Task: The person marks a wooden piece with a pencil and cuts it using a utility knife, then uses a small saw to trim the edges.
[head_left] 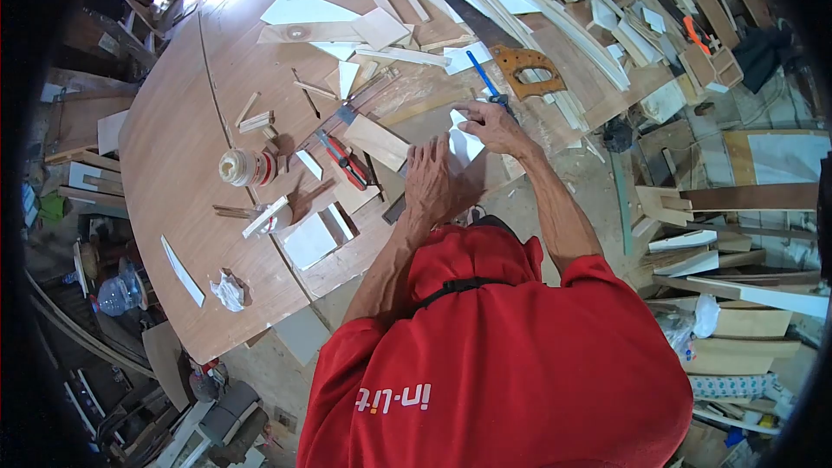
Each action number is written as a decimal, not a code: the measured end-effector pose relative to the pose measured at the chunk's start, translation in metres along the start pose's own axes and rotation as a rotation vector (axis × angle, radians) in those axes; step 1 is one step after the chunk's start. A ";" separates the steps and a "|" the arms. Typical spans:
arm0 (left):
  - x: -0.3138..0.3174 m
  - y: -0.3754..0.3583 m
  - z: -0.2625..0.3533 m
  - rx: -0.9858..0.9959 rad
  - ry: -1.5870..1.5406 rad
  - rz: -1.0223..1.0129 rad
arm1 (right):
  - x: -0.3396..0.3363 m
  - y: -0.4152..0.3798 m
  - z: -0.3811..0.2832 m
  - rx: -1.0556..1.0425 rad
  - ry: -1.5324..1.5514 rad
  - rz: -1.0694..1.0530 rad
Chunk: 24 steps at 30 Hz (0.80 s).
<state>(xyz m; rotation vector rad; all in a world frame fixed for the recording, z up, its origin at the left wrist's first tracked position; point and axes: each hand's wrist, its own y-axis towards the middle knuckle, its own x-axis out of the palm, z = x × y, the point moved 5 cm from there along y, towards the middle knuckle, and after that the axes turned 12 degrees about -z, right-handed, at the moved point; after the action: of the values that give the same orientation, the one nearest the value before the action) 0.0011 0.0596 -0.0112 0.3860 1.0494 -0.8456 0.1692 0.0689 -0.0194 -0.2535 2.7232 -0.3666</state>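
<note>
A small white angular piece [465, 144] stands at the near edge of the table, between my two hands. My right hand [496, 128] reaches in from the right with bent fingers at the top of this piece and seems to grip it. My left hand [428, 178] lies at the left of the white piece, fingers stretched forward and side by side, by the end of a pale wooden block [378, 140]. Whether its fingertips touch the block or the white piece is hard to make out. A blue-handled tool [482, 72] and a wooden-handled saw [529, 74] lie just beyond my right hand.
Left of my hands lie red-and-black pliers [345, 161], an open jar [246, 167], a white box-like piece [314, 238] and crumpled paper [229, 291]. White and wooden offcuts [312, 10] cover the far side. Long strips [555, 39] lie at the right; scrap wood [737, 199] is stacked beyond.
</note>
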 end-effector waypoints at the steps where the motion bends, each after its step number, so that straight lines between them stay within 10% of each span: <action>1: 0.003 0.003 0.000 -0.001 -0.054 0.011 | -0.003 -0.002 0.002 0.033 -0.033 0.056; 7: 0.022 0.022 0.002 0.021 -0.016 0.060 | -0.028 -0.058 0.017 0.153 -0.437 0.723; 24: 0.033 0.024 0.026 -0.086 -0.002 0.021 | -0.016 -0.058 0.058 0.337 -0.464 0.525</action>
<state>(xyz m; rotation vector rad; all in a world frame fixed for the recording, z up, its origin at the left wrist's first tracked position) 0.0423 0.0444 -0.0302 0.3227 1.0749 -0.7789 0.2135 0.0051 -0.0492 0.4120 2.1210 -0.5233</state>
